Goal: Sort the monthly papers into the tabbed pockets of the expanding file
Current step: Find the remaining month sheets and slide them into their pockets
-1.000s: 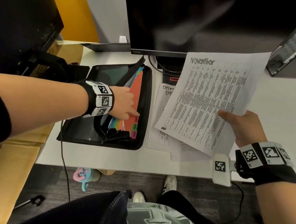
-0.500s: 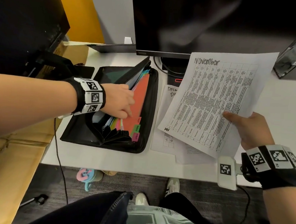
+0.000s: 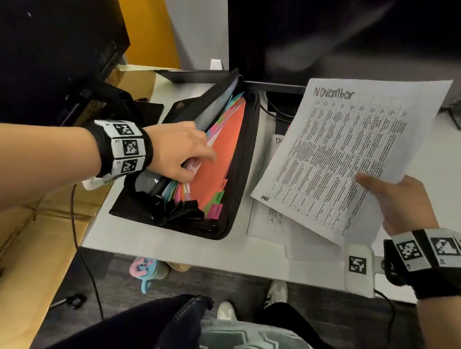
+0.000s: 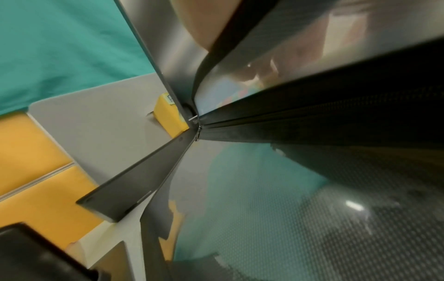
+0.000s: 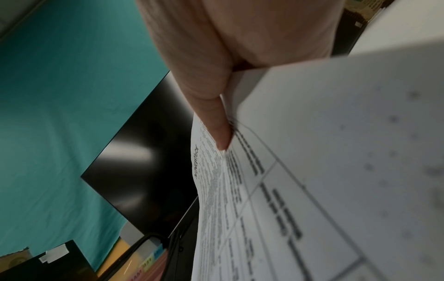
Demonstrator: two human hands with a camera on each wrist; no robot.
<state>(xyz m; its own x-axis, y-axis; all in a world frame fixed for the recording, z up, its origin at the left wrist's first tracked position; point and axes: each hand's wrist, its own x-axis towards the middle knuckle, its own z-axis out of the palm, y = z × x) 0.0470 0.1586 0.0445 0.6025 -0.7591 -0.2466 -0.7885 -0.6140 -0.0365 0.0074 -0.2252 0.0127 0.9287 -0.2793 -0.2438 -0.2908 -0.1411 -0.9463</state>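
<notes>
A black zip expanding file [image 3: 240,175] lies open on the white desk, with coloured dividers fanned inside. Its orange divider [image 3: 222,152] faces up, with green NOV [image 3: 218,197] and pink DEC [image 3: 214,211] tabs at the near end. My left hand [image 3: 182,155] reaches into the pockets, its fingers curled round a bunch of dividers, which they hold back to the left. My right hand [image 3: 370,187] pinches the lower right edge of a printed sheet headed "November" [image 3: 340,153], held above the desk to the right of the file. In the right wrist view the thumb [image 5: 216,123] presses on that sheet [image 5: 336,152].
More printed papers [image 3: 272,224] lie on the desk under the held sheet. A dark monitor [image 3: 338,33] stands behind, cables at its foot. A cardboard box [image 3: 20,243] and black equipment [image 3: 44,44] crowd the left. The desk's front edge [image 3: 193,257] is close.
My left hand went from pointing at the orange divider to digging its fingers in among the dividers, farther up the file. The November sheet has stayed in my right hand.
</notes>
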